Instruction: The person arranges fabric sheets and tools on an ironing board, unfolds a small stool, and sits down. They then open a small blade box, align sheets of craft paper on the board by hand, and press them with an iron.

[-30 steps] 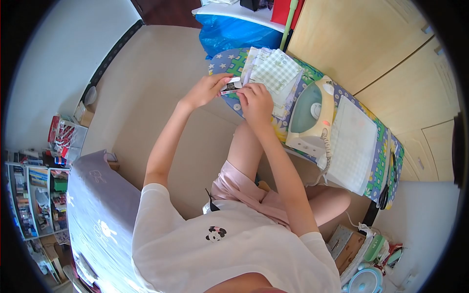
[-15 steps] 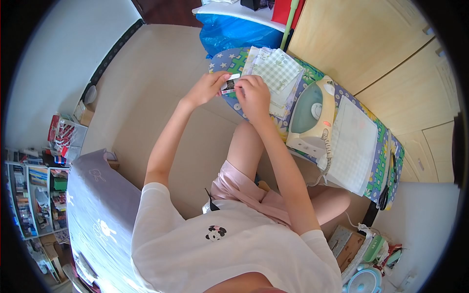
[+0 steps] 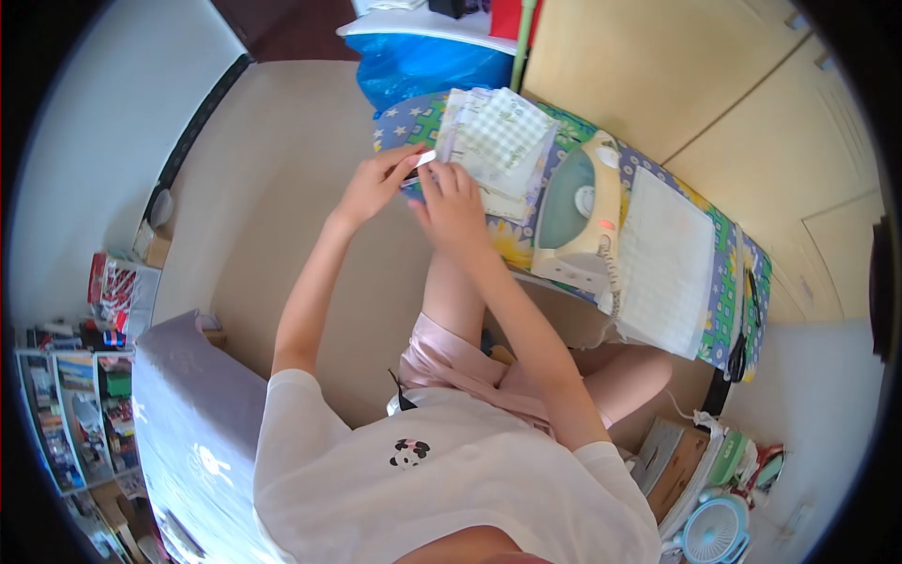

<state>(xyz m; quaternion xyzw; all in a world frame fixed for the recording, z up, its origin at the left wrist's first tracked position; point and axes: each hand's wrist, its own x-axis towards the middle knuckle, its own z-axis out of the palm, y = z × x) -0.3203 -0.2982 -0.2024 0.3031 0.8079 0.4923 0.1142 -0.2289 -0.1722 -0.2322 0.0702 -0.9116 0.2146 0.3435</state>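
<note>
In the head view, the left hand [image 3: 376,183] is pinched on a small white box [image 3: 427,158] held above the rounded end of a patterned ironing board [image 3: 399,122]. The right hand [image 3: 454,209] reaches the box from five o'clock, its fingertips close against it; whether they grip it cannot be told. From the box, a stack of printed cloths [image 3: 507,136] lies at about three o'clock, a cream-and-teal iron [image 3: 564,193] between three and four, a pale checked cloth [image 3: 665,258] near four, and a blue bag [image 3: 432,66] at twelve.

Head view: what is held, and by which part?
A small white-flapped box, gripped at its left end by the left hand; the right hand is at its right side, grip unclear.
</note>
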